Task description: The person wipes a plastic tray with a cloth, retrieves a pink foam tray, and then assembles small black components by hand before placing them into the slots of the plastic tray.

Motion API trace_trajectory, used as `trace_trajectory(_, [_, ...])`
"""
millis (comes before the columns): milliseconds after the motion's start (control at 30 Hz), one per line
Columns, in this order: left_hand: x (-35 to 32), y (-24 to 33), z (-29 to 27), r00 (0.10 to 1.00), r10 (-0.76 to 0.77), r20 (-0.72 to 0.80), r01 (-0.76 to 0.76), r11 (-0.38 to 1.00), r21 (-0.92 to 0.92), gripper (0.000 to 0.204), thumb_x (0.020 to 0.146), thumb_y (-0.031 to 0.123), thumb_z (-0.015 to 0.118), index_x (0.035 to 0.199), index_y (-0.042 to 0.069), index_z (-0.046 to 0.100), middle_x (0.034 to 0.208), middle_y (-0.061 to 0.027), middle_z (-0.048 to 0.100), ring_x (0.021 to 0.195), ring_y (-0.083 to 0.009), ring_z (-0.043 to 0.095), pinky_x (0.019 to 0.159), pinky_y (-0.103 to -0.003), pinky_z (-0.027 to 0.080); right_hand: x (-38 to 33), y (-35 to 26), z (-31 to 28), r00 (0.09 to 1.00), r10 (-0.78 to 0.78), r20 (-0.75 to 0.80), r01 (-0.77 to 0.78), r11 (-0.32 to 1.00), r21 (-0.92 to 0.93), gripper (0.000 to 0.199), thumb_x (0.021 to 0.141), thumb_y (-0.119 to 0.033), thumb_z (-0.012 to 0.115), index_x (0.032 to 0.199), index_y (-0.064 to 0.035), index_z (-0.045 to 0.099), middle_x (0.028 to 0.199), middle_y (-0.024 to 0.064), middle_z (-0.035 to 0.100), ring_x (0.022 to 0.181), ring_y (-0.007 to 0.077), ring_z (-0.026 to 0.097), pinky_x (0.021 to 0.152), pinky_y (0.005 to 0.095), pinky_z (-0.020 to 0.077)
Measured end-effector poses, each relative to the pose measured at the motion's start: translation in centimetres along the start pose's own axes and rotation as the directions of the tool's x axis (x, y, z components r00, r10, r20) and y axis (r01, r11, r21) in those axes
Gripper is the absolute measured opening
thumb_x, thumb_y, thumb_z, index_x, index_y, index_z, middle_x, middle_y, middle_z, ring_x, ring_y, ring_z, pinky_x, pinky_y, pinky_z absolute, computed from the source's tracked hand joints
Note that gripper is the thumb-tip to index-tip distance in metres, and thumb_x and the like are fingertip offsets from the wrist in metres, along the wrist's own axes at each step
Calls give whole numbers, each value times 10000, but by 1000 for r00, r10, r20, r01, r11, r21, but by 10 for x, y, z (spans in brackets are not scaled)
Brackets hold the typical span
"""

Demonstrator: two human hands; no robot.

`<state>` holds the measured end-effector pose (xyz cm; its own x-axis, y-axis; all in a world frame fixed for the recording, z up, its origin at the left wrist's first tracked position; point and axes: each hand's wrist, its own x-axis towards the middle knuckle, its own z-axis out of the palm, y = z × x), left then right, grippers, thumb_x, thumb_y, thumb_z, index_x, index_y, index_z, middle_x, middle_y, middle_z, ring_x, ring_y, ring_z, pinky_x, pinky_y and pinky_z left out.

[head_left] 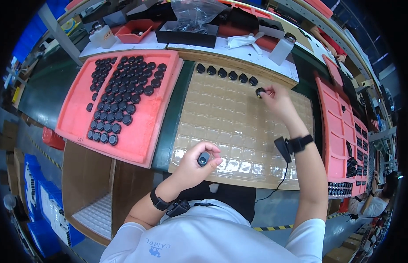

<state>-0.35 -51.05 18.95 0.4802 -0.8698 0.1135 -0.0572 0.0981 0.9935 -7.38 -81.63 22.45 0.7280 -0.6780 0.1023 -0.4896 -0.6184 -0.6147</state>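
**Caps going one by one into the clear tray**

The right hand (276, 98) reaches to the far row of the clear blister tray (239, 131), fingertips pinched on a black cap (260, 92) just right of the six caps (226, 73) already seated there; the left hand (196, 164) waits at the tray's near edge, thumb and fingers closed around another black cap (203, 158); the stock of loose caps (120, 101) lies on the pink foam tray (144, 144) to the left, well apart from both hands. By my reading the far row is being filled from left to right, and most pockets are bare; the next move calls for pressing the pinched cap square into its pocket, then bringing the left hand's cap to the neighbouring pocket on the right.
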Motion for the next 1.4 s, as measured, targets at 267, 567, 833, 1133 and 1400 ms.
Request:
trace_trajectory(267, [0,-4,-5,999,-26,24,26,1000,2,162,828,62,648,960,12,569,860,-22,590,774,-64,530,737,-222,440,49,41,17,981,70,-182,-96,986,-136,216,788,-172,669,872,17,610,798,143,627,743,269,602,680,358,474])
trace_trajectory(567, [1,-6,-6,999,-29,29,29,999,-13,145,829,55,641,951,15,574,864,-18,588,779,-64,534,744,-225,444,54,46,26,985,16,-170,-48,982,-183,209,784,-184,665,853,6,611,799,152,616,778,287,601,705,378,476])
trace_trajectory(833, [2,7,-6,999,-36,36,37,999,-34,144,830,48,635,954,11,569,884,-27,583,771,-60,532,731,-222,440,44,33,24,953,-250,-170,75,740,-668,227,785,-146,653,957,-9,598,947,148,595,879,302,575,743,352,471])
trace_trajectory(1133, [-11,12,-27,999,-42,-12,39,975,-218,154,812,35,606,958,7,568,897,-20,582,804,-63,537,709,-223,451,-66,-136,42,594,-736,326,615,676,406,296,753,-102,671,1042,-58,625,970,94,579,878,240,557,768,337,468])
trace_trajectory(1400, [-43,17,-60,978,-166,125,195,942,-272,164,804,7,565,966,-14,573,842,-41,585,745,-87,563,661,-234,466,-101,-180,59,370,-850,376,762,509,401,313,686,-47,696,995,-59,643,972,89,576,879,261,550,763,350,462])
